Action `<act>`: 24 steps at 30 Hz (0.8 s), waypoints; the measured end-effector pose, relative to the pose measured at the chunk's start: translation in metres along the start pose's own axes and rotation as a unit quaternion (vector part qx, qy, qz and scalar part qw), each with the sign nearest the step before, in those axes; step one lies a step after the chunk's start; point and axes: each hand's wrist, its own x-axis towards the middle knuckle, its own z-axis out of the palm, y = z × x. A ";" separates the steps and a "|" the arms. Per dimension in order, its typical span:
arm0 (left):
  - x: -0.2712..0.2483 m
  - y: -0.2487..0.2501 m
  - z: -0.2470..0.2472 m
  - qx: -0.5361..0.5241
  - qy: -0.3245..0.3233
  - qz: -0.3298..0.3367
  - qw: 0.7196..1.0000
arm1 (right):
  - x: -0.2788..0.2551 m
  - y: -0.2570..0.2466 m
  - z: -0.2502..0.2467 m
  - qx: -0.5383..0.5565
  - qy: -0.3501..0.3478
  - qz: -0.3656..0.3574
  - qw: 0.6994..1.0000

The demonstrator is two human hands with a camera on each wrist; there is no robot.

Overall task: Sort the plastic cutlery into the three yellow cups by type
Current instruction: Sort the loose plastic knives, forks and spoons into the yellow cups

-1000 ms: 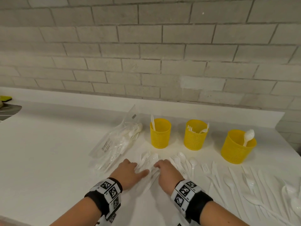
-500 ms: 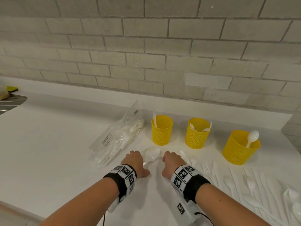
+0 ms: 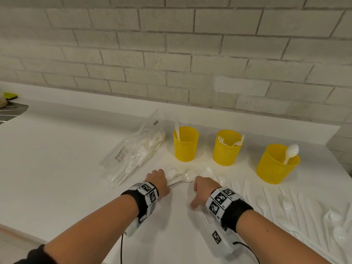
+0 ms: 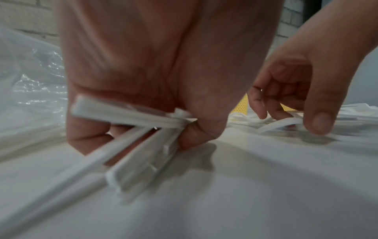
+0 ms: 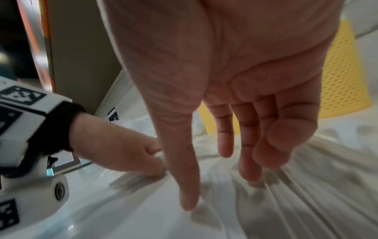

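Three yellow mesh cups stand in a row: the left cup (image 3: 185,147) holds a knife, the middle cup (image 3: 226,151) holds forks, and the right cup (image 3: 276,168) holds a spoon. In front of the left cup, my left hand (image 3: 159,179) grips a bundle of white cutlery (image 3: 181,176); the handles (image 4: 141,150) stick out under its curled fingers. My right hand (image 3: 202,186) hovers beside it with relaxed fingers (image 5: 249,161) hanging over loose cutlery (image 5: 306,186), fingertips brushing the pieces. More loose spoons, forks and knives (image 3: 285,206) lie spread on the counter to the right.
A clear plastic bag of cutlery (image 3: 135,157) lies left of the cups. The white counter (image 3: 57,159) runs to a brick wall behind. A metal sink edge (image 3: 11,111) and a yellow-green sponge (image 3: 10,95) sit at the far left.
Both hands lay flat on the cutlery pile a second ago. The left hand has since curled round a bundle of pieces, and the right hand has loosened, its thumb now spread back.
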 end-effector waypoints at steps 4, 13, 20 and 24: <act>0.000 0.000 0.003 -0.022 -0.003 -0.007 1.000 | 0.000 0.001 0.003 0.027 0.021 -0.001 0.999; -0.005 -0.004 -0.024 -0.259 0.008 0.113 0.959 | -0.001 0.008 -0.037 0.375 0.258 -0.101 0.885; -0.012 0.015 -0.032 -0.502 -0.011 0.201 0.841 | -0.006 -0.003 -0.033 0.533 0.264 -0.146 0.790; -0.017 0.023 -0.032 -0.538 -0.018 0.210 0.816 | -0.006 -0.002 -0.033 0.546 0.266 -0.149 0.780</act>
